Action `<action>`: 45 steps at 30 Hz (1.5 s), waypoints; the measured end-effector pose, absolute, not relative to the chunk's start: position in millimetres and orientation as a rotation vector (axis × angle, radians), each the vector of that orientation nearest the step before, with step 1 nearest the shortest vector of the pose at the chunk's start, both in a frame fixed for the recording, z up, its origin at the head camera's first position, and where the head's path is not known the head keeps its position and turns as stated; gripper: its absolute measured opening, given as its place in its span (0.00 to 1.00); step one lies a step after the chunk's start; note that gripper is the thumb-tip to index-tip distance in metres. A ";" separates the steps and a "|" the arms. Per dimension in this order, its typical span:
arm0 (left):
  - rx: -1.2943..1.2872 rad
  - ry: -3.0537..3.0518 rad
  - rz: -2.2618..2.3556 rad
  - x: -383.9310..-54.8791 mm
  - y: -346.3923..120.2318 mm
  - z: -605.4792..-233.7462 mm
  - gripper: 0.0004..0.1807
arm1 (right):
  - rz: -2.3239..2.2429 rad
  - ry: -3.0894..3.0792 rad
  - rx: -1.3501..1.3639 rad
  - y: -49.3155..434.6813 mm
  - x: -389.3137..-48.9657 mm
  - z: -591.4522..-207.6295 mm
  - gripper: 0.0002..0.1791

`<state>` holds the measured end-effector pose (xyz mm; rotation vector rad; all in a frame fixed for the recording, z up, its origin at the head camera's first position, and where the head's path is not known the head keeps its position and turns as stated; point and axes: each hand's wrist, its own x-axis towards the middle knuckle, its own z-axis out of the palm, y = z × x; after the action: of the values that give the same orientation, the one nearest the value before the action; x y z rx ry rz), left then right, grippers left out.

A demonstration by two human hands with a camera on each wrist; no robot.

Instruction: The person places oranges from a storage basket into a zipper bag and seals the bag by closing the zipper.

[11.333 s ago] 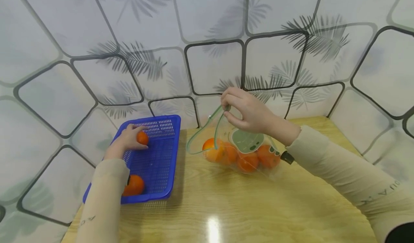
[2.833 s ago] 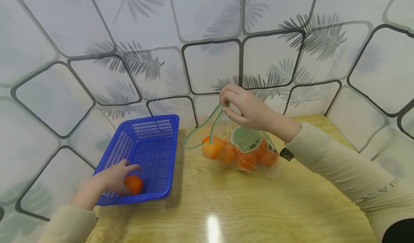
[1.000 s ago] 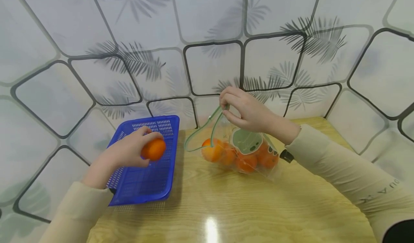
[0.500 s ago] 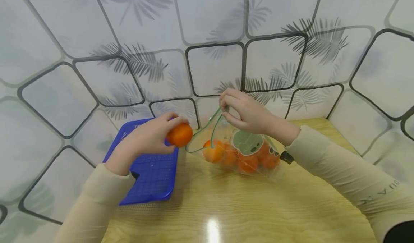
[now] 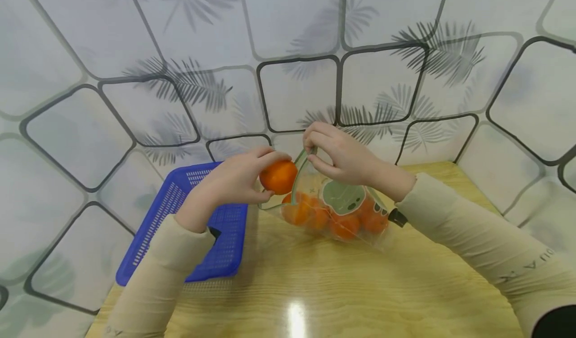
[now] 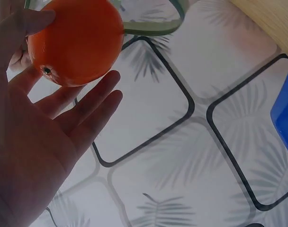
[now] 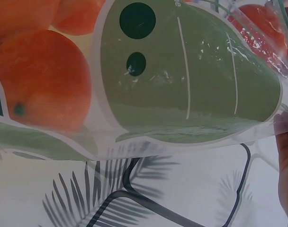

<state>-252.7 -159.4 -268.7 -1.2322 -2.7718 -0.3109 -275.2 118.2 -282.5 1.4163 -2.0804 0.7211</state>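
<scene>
My left hand grips an orange between thumb and fingers, right at the mouth of a clear plastic bag. In the left wrist view the thumb lies over the orange, with the bag's green rim just beyond it. My right hand pinches the top of that green rim, so the mouth gapes toward the left. Several oranges lie inside the bag, behind its green printed figure. The right wrist view shows the bag's print up close, and part of my right hand at the edge.
A blue plastic basket stands on the wooden table at left, partly hidden by my left forearm. A patterned wall rises behind the table. A black round object shows in the lower right corner.
Having picked the orange out of the basket, my left hand has carried it right and up to the bag's mouth. My right hand still holds the rim in nearly the same place.
</scene>
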 end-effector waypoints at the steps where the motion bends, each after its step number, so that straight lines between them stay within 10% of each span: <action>1: -1.240 -2.768 -0.301 -253.3 -157.3 -268.8 0.40 | 0.723 -2.080 1.416 118.2 -275.4 -282.4 0.05; 17: -1.329 -2.799 -0.314 -256.6 -134.8 -272.2 0.32 | 0.726 -2.088 1.415 117.2 -276.0 -283.6 0.05; 27: -1.292 -2.707 -0.332 -248.2 -142.8 -279.1 0.10 | 0.725 -2.073 1.402 118.4 -276.9 -284.8 0.04; 45: -1.436 -2.518 -0.463 -236.4 -138.1 -308.2 0.09 | 0.714 -2.092 1.384 122.6 -275.4 -285.6 0.05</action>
<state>-236.4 -138.1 -308.2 -1.4364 -2.5176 -0.4634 -275.4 122.6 -285.6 1.3843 -2.0923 0.7136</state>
